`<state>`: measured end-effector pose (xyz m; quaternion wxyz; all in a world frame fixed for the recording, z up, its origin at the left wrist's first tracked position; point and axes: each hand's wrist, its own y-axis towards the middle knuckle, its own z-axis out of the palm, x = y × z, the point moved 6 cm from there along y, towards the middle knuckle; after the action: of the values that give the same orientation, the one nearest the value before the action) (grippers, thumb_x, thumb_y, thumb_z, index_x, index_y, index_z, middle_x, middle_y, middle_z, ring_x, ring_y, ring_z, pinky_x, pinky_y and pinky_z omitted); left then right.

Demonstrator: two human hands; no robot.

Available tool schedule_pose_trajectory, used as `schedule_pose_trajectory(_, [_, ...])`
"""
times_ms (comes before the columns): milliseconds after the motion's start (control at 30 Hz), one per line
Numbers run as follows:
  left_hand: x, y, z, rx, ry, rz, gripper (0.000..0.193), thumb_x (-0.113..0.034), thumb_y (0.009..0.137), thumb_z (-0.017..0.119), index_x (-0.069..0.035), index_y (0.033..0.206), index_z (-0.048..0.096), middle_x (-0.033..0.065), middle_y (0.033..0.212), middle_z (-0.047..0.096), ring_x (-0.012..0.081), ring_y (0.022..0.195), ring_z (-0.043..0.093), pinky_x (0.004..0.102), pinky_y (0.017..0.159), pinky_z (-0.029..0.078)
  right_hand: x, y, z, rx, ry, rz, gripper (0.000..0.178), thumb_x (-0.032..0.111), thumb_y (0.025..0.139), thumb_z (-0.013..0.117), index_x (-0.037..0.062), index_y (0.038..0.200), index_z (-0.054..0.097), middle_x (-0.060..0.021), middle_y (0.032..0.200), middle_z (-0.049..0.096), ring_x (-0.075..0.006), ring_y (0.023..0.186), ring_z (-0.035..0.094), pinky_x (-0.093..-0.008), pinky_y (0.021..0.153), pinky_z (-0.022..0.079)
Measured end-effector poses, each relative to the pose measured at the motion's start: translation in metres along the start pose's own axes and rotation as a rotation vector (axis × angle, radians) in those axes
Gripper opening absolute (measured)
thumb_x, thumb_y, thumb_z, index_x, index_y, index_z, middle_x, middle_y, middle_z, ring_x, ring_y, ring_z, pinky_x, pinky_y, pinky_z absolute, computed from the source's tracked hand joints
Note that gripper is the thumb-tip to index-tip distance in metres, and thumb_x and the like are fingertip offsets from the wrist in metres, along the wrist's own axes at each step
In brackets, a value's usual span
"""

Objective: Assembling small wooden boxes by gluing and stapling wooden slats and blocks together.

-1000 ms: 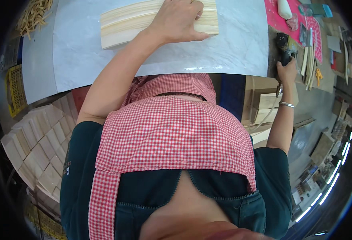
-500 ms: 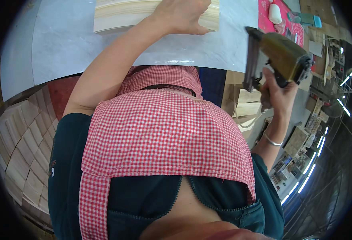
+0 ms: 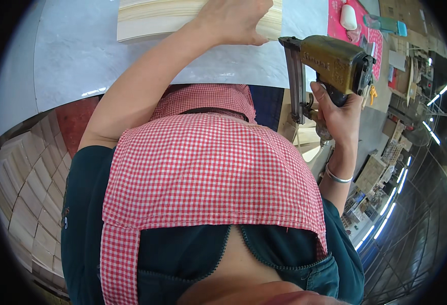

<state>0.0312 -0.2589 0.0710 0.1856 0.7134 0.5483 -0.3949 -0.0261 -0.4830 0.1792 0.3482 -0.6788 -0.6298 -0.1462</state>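
A pale wooden piece point(image 3: 155, 19) with layered grain lies on the bluish-white tabletop at the top of the view. My left hand point(image 3: 236, 21) grips its right part, thumb at the near edge; the other fingertips are partly out of sight. My right hand point(image 3: 341, 118) is wrapped round the handle of a pneumatic nail gun point(image 3: 330, 60), which has a worn olive-gold body and a dark slanted magazine. The gun's nose is close to the right near corner of the wood; whether they touch I cannot tell.
The bluish-white table point(image 3: 81, 61) ends just in front of my checked apron point(image 3: 208, 173). At the far right, a white roll point(image 3: 348, 17) and a teal object point(image 3: 386, 24) lie near a pink cloth point(image 3: 335, 20). Stacked wood pieces point(image 3: 30, 203) stand at my left.
My right hand has moved left with the nail gun, bringing its nose near the wood's corner. The left hand holds nearly the same place.
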Motion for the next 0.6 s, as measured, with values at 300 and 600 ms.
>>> schedule_pose_trajectory(300, [-0.011,-0.005,-0.011,-0.119,0.139,0.083,0.051,-0.039,0.073,0.081,0.002,0.099,0.066,0.0223,0.120,0.060,0.0367,0.116,0.054,0.0464,0.107,0.038,0.003,0.004,0.003,-0.004,0.000,-0.001,0.017,0.012,0.085,0.081,-0.0016,0.084,0.070,0.0002,0.055,0.057,-0.0075,0.041,0.045,-0.0237,0.039,0.033])
schedule_pose_trajectory(600, [-0.010,-0.007,-0.014,-0.127,0.240,0.107,0.050,-0.038,0.073,0.080,0.002,0.100,0.067,0.0233,0.124,0.060,0.0367,0.119,0.054,0.0465,0.109,0.037,0.016,0.023,0.005,0.003,-0.020,-0.055,0.020,0.014,0.086,0.081,-0.0022,0.084,0.070,-0.0003,0.056,0.058,-0.0083,0.041,0.047,-0.0237,0.039,0.035])
